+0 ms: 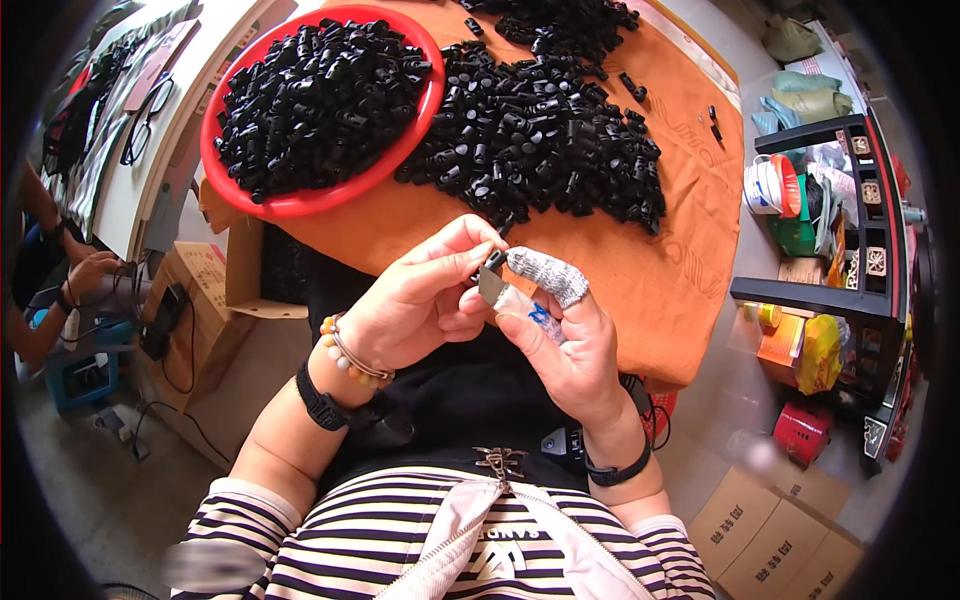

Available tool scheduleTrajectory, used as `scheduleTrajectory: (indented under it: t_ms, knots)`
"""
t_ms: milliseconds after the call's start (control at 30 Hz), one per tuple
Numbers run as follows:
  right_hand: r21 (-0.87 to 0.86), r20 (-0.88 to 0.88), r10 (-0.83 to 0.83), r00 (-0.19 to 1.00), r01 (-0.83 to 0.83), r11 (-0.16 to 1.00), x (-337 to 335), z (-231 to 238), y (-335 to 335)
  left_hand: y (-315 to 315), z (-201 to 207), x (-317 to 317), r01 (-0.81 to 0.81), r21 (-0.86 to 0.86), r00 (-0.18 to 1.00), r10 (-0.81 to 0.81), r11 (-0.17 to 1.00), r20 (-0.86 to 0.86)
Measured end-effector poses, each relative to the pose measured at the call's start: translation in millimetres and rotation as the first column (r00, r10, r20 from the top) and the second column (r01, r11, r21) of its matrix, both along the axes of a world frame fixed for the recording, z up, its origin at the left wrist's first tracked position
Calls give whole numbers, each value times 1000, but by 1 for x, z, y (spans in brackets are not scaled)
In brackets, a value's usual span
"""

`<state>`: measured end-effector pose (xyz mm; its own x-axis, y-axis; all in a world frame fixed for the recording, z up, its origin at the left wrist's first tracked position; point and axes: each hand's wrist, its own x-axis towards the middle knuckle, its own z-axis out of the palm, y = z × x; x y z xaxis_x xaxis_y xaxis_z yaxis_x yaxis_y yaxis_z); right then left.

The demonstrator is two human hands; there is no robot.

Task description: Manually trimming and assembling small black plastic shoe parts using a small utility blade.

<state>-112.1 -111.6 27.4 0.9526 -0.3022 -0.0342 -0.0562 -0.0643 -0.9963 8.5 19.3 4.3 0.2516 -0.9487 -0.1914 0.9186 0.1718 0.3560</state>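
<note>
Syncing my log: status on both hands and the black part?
Left hand pinching small black part. Right hand gripping wrapped-handle blade close beside it; contact unclear. Red basin and black heap lie beyond both hands.

Black parts (545, 140), orange cloth (655, 290)

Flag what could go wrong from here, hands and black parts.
1. Cut: the right hand grips a flat metal tool, possibly a blade, close to the bare fingers of the left hand; a slip might nick them.
2. Drop: the small black part is pinched at the fingertips and could slip loose.
3. Spill: the red basin is heaped with black pieces; a bump might tip some out.
</note>
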Motion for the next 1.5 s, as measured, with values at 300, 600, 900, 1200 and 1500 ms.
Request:
scheduleTrajectory:
  t_ms: [300, 600, 900, 1200, 1500]
  knots:
    - [-65, 76, -6, 997, 11, 998, 2, -4, 0, 0, 3, 0, -10, 18, 1000, 10, 1000, -3]
    - [-239, 51, -28, 998, 39, 970, 1, -3, -3, 1, 1, 0, 11, 6, 1000, -11, 1000, -22]
    - [-1, 81, -38, 996, 38, 999, -1, 1, -1, -3, 3, -2, 11, 1, 999, -11, 1000, -49]
    - [-10, 9, 5, 1000, -5, 1000, -3, 6, -2, -2, 5, -5, -49, 46, 997, 47, 998, 56]
    - [-41, 38, 17, 999, -16, 999, -3, 2, -3, -1, 4, -6, -86, 56, 990, 79, 995, 117]
